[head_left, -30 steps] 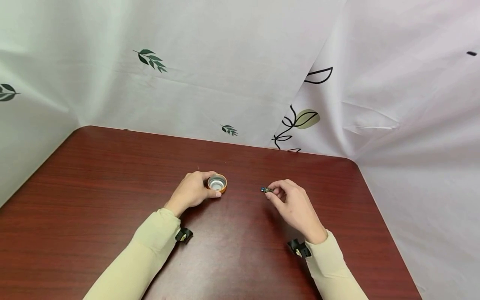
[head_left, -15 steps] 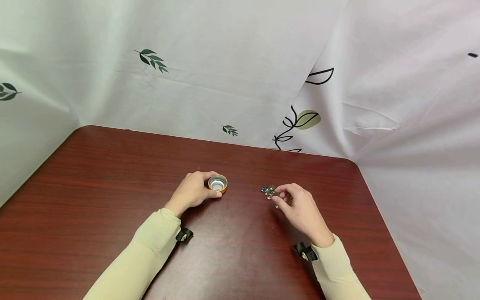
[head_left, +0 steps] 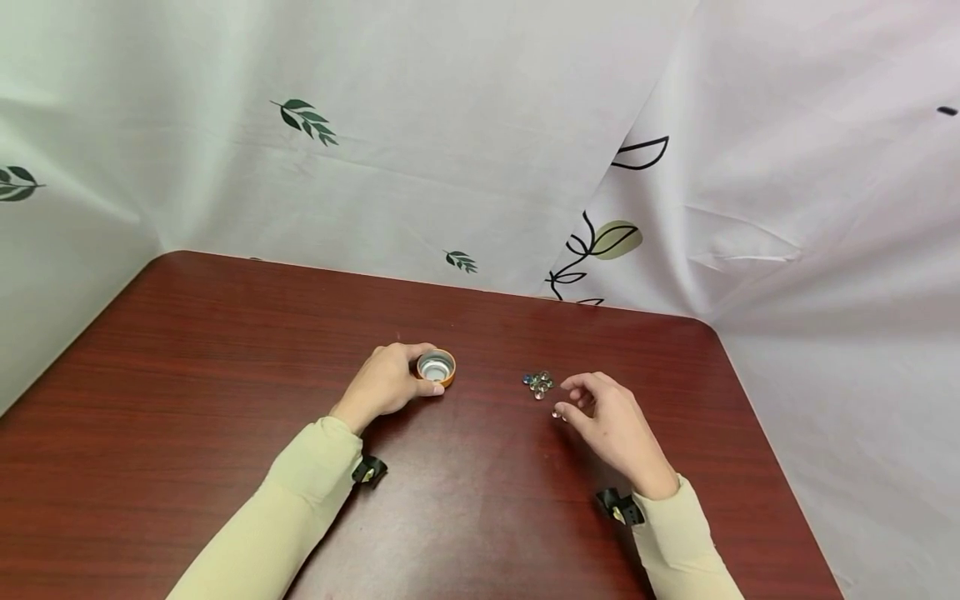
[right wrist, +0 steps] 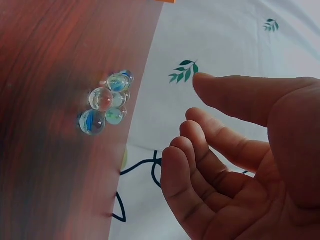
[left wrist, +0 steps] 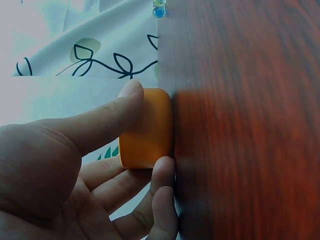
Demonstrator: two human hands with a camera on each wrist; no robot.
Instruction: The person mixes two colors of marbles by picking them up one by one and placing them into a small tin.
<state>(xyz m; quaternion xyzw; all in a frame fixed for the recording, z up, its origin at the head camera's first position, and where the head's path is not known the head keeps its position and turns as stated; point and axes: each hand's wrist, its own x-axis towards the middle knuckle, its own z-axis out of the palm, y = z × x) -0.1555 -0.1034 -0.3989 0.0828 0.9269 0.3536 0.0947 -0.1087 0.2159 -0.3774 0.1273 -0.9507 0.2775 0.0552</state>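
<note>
My left hand point(head_left: 386, 377) holds a small round orange tin point(head_left: 447, 379), silver inside, between thumb and fingers. In the left wrist view the orange tin point(left wrist: 150, 127) stands on the table, open side away from the wood. My right hand point(head_left: 611, 421) hovers just right of several clear glass marbles point(head_left: 538, 384) with coloured cores. Another marble point(head_left: 556, 413) lies by the right thumb, partly covered along with what seems a further one. The right wrist view shows the marbles point(right wrist: 101, 99) bunched together, apart from loosely bent fingers with nothing between them.
The dark red wooden table point(head_left: 465, 517) stretches between both arms. A pale curtain point(head_left: 420, 150) with leaf prints hangs behind its far edge and at the sides. A black strap point(head_left: 369, 472) sits at the left wrist, another strap point(head_left: 619, 506) at the right.
My right hand has drawn back rightward and towards me, its fingers spreading away from the marbles. The marbles it covered now show. The left hand and orange tin have stayed put.
</note>
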